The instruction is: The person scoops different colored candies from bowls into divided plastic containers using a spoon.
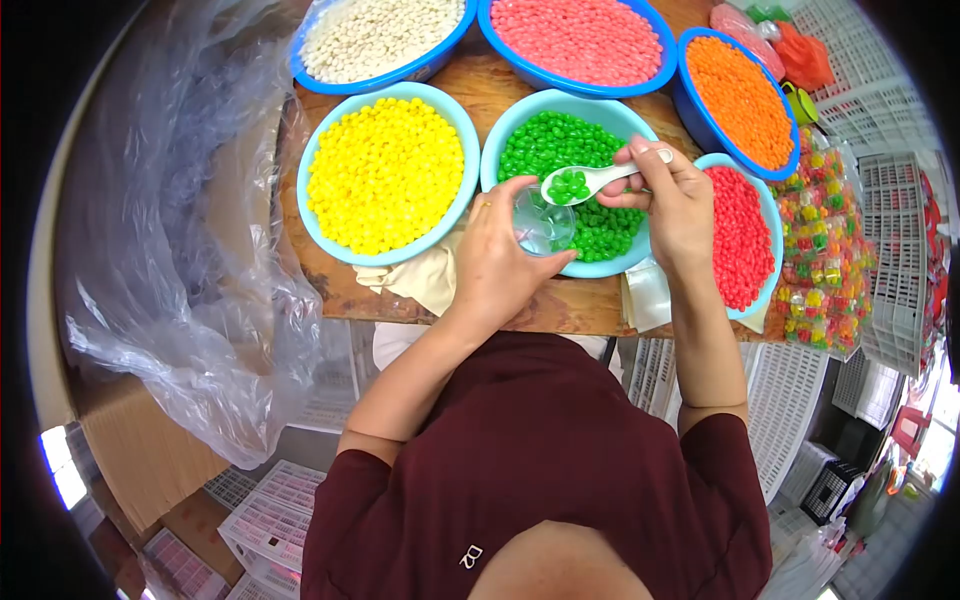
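Observation:
My left hand [505, 245] is closed around a small clear plastic cup [546, 228], held over the front of the bowl of green candies [560, 140]. Between the fingers of my right hand [668, 200] is the handle of a white spoon [597, 178]. Several green candies [568, 187] lie in its scoop, which is right at the cup's upper rim. No candies can be made out inside the cup. To the left stands a light blue bowl of yellow candies [386, 176], and to the right one of red candies [741, 238].
Blue bowls of white [368, 38], pink [578, 42] and orange candies [739, 102] line the far side of the wooden table [345, 300]. Packed bags of mixed candies [822, 250] are stacked at the right. A large clear plastic sheet [190, 250] hangs at the left.

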A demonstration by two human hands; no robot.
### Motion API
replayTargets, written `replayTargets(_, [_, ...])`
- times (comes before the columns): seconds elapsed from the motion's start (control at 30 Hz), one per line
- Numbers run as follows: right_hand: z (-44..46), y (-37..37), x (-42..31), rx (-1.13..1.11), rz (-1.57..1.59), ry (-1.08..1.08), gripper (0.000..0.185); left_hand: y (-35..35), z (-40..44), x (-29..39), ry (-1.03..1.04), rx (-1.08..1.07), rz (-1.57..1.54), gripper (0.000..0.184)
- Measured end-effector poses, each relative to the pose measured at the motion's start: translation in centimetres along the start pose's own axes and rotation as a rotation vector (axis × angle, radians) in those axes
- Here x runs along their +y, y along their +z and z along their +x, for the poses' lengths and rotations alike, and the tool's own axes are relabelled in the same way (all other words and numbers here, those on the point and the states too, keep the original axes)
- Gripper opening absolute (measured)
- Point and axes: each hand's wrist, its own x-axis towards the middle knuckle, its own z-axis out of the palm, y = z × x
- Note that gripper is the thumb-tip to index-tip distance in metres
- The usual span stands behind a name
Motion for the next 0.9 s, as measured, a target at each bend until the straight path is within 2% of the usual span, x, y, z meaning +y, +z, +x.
replayTargets(0.07, [-0.3,1.0,-0.1,-0.03,-0.05,-0.053,0.025,0.3,0.1,0.3,-0.002,0.008,-0.04,0.081])
replayTargets(0.17, [-0.8,2.2,-0.2,-0.085,-0.418,-0.303,0.019,0.6,0.3,0.0,0.012,0.021,-0.013,0.081])
replayTargets(0.2, [-1.2,2.7,-0.7,-0.094,-0.642,-0.456,0.012,0.7,0.3,-0.2,0.014,0.022,-0.021,0.08])
replayTargets(0.3, [-2.1,3.7,-1.3,-0.17,-0.953,-0.869,0.008,1.0,0.4,-0.8,0.016,0.027,-0.09,0.081])
replayTargets(0.43, [-2.7,4.4,-1.3,-0.259,-0.957,-1.029,0.014,0.9,0.1,-1.2,-0.019,0.024,-0.22,0.081])
replayTargets(0.57, [-1.5,4.1,-2.4,-0.217,-0.918,-1.0,0.012,-0.4,-0.4,-1.5,0.018,-0.004,-0.37,0.08])
replayTargets(0.6, [-0.5,4.4,-2.3,-0.212,-0.803,-0.862,0.011,-1.2,-0.8,-1.3,-0.06,-0.065,-0.435,0.078])
replayTargets(0.67, [2.5,5.8,-1.2,-0.236,-0.589,-0.617,0.014,-3.0,-1.5,-0.8,-0.078,-0.079,-0.405,0.078])
replayTargets(0.73, [5.2,7.8,0.8,-0.339,-0.597,-0.488,0.017,-4.1,-2.5,-1.0,-0.147,-0.109,-0.46,0.077])
replayTargets(0.87, [8.6,12.6,5.4,-0.462,-0.635,-0.326,0.024,-6.4,-4.3,-2.0,-0.157,-0.06,-0.359,0.08])
replayTargets(0.9, [9.4,13.7,6.0,-0.495,-0.599,-0.172,0.025,-6.7,-4.4,-2.5,-0.149,-0.018,-0.37,0.08])
